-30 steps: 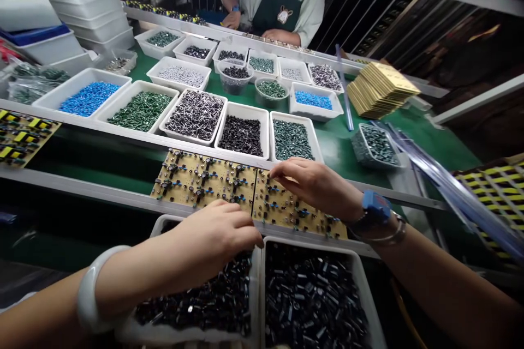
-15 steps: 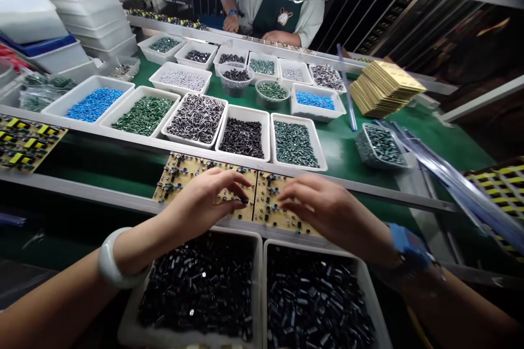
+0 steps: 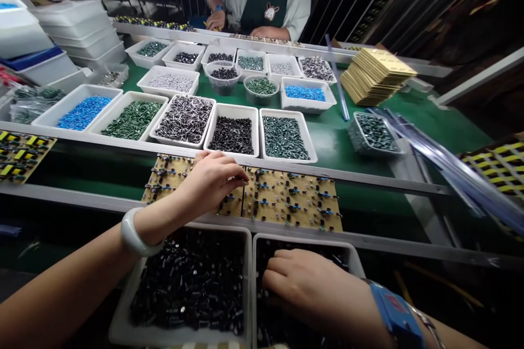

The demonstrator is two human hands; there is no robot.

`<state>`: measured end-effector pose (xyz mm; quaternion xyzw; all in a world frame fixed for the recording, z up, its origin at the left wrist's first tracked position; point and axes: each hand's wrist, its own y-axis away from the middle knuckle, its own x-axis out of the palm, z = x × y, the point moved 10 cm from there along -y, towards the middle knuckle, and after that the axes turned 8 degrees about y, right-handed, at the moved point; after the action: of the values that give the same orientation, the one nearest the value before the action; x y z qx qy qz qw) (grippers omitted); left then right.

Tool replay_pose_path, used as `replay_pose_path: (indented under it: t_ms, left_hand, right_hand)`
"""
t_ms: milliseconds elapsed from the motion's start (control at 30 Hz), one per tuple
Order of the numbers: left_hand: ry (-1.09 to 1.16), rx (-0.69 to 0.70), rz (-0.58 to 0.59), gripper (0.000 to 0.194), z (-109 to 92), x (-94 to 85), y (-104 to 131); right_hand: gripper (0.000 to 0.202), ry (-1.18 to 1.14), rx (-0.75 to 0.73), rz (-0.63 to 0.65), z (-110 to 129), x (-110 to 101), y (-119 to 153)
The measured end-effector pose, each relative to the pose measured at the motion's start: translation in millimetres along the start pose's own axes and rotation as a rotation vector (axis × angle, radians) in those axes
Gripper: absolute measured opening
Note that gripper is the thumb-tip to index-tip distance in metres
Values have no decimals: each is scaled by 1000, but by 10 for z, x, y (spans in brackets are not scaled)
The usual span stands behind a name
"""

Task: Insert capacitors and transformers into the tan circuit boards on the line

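My left hand, with a pale bangle at its wrist, hovers over the tan circuit board, its thumb and fingers pinched together; what is between them is too small to name. A second board, dotted with small black and blue parts, lies beside it on the rail. Lower down, my right hand, with a blue band at the wrist, reaches into the right bin of black cylindrical parts, its fingertips hidden. The left bin holds similar black parts.
Beyond the rail stand several white trays of blue, green, black and striped parts. A stack of tan boards sits at the back right, near clear plastic tubes. Across the bench, a person works. Stacked white containers stand back left.
My right hand has moved down from above the right board into the right bin. My left hand has lifted slightly over the left board and its fingers have closed. The view has shifted somewhat.
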<state>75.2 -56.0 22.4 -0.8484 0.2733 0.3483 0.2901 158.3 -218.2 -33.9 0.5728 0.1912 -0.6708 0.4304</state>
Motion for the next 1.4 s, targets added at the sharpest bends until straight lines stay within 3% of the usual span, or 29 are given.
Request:
replay_pose_path:
  t_ms: [133,400,633,733,867,1000,1067,1200,1300,1400]
  left_hand:
    - [-102,16,23,9,-55,55,-88]
    - [-198,69,58,16,-99,130,-118]
    - [-259,88,56,18,-146,134,-96]
    - [-295,131,54,20,-190,146,-70]
    - [-323,180,46,20,-336,105,-20]
    - [-282,178,81,15,-541,63,161]
    - [-237,195,208,6,-632,201,370]
    - [-194,323,528,24,-775,698,994]
    - [-240,325,591,21,-720,952,1292]
    - [-259,310,581,23,-658,1051,1385]
  right_hand:
    - [6,-37,29,-43,-10,-100,42]
    - [22,-181,67,-160,-81,-230,102]
    - [17,-187,72,-254,-95,-395,74]
    - [15,-212,101,-364,-138,-544,98]
    - [14,-467,246,-507,-436,-680,172]
    - [16,-803,408,-509,-829,-575,195]
    - [21,-894,461,-514,-967,-518,194]
    - [22,-822,471,-550,-1064,-553,138]
    - [20,-647,436,-576,-1033,-673,47]
    - [16,-483,388,-617,-989,-807,-48]
